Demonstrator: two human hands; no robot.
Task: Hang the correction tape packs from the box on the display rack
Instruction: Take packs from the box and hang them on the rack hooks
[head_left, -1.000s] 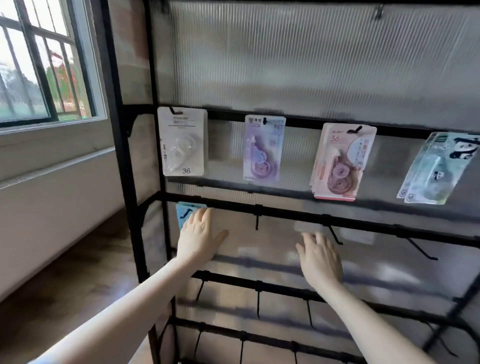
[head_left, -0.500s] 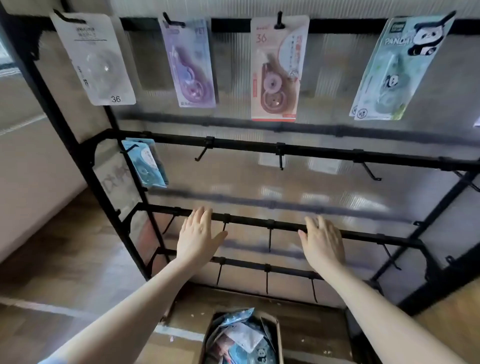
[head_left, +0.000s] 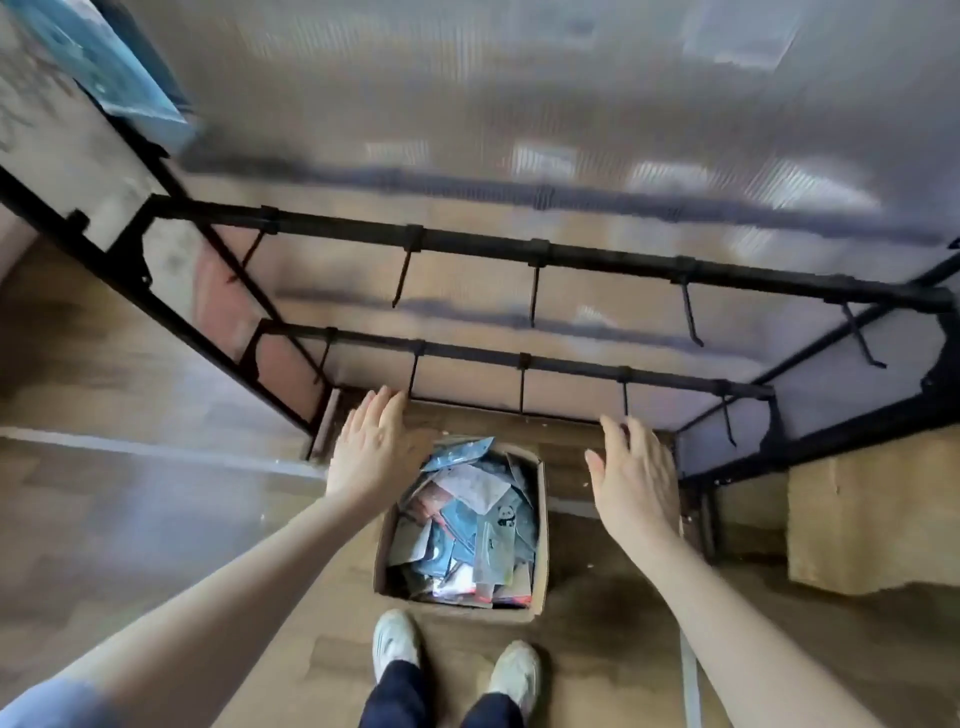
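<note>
Left grip (head_left: 371, 457) and right grip (head_left: 636, 478), both wide with fingers straight and holding nothing, flank the box (head_left: 541, 519) at lower centre. Packs (head_left: 467, 525) lie heaped inside it, between and below the grips. Rack (head_left: 519, 249) with bare hooks spans the frame above; one blue pack (head_left: 119, 78) hangs upper left.

floor (head_left: 130, 519): brown wood planks, with a pale strip running across at left
box (head_left: 540, 519): open cardboard, stands on the floor just before the rack, full of loose packs (head_left: 467, 525)
rack (head_left: 519, 249): black metal frame, feet on the floor
block (head_left: 872, 514): tan, on the floor at right, beside the rack
shoes (head_left: 397, 642): two pale ones, on the floor near the box
</note>
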